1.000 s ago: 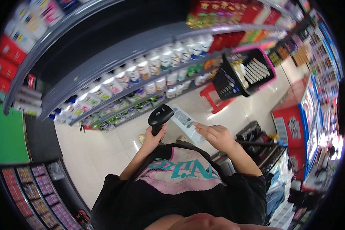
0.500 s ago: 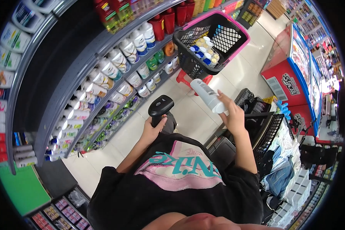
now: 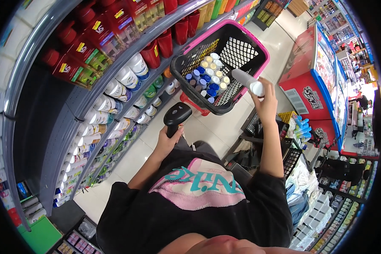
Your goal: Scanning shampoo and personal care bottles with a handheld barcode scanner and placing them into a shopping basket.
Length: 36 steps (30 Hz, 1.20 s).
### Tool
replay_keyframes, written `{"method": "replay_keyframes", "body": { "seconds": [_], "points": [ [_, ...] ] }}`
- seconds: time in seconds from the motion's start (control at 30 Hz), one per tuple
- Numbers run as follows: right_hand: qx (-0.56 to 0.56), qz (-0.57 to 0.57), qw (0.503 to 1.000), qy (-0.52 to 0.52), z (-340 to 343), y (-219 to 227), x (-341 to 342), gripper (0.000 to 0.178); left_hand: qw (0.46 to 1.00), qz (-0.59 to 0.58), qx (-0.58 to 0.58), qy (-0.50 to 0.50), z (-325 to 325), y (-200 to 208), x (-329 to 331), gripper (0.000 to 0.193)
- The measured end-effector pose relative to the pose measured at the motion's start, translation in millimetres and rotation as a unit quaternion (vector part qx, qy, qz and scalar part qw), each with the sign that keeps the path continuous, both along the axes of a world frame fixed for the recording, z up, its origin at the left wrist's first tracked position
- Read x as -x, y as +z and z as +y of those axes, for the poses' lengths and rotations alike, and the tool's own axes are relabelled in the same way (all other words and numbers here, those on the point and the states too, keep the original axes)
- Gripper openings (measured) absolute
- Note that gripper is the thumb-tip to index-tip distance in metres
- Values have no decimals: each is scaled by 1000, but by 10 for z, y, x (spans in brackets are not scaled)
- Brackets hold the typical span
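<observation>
In my left hand [image 3: 167,142] is a black handheld barcode scanner [image 3: 176,115], my fingers wrapped round its handle and its head tilted up. My right hand [image 3: 266,99] grips a white bottle [image 3: 246,81] near its capped end. The bottle leans over the near right rim of a black shopping basket [image 3: 218,108] with a pink edge; whether it touches the rim I cannot tell. Inside the basket stand several small bottles [image 3: 207,76] with blue, white and cream caps. A red stand or stool [image 3: 194,103] shows beneath the basket.
Shelves of white bottles [image 3: 114,91] and red bottles [image 3: 101,34] run along the left. To the right are a red and blue chest freezer [image 3: 300,84], a dark crate [image 3: 291,163] and a heap of clothes [image 3: 302,192]. Pale floor tiles [image 3: 207,131] lie ahead.
My right hand has moved up and right, bringing the bottle to the basket's rim. The view has shifted, showing more of the basket's inside. My left hand still holds the scanner.
</observation>
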State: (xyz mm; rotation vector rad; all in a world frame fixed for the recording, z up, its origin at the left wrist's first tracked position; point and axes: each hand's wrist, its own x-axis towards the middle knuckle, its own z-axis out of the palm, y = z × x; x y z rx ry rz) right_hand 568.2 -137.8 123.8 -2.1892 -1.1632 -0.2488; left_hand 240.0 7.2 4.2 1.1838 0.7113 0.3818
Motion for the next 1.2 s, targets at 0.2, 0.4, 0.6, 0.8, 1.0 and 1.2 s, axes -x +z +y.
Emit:
{"method": "replay_keyframes", "body": {
  "seconds": [0.2, 0.4, 0.6, 0.8, 1.0, 1.2],
  "points": [
    [81, 38, 995, -32, 306, -502, -844, 47, 999, 33, 11, 28, 141, -45, -276, 20],
    [170, 41, 984, 17, 719, -1050, -1617, 51, 993, 49, 12, 108, 38, -38, -479, 21],
    [351, 8, 933, 80, 1332, -1680, -2331, 64, 963, 63, 15, 261, -262, 135, -958, 18],
    [508, 14, 855, 103, 1752, -2567, -2748, 69, 942, 121, 3, 314, -744, 119, -1383, 19],
    [529, 108, 840, 47, 1820, -3329, -2824, 79, 897, 175, 42, 405, -1112, 167, -1592, 20],
    [513, 159, 842, 42, 1849, -3572, -2764, 77, 877, 224, 49, 422, -1312, 247, -1655, 21]
  ]
}}
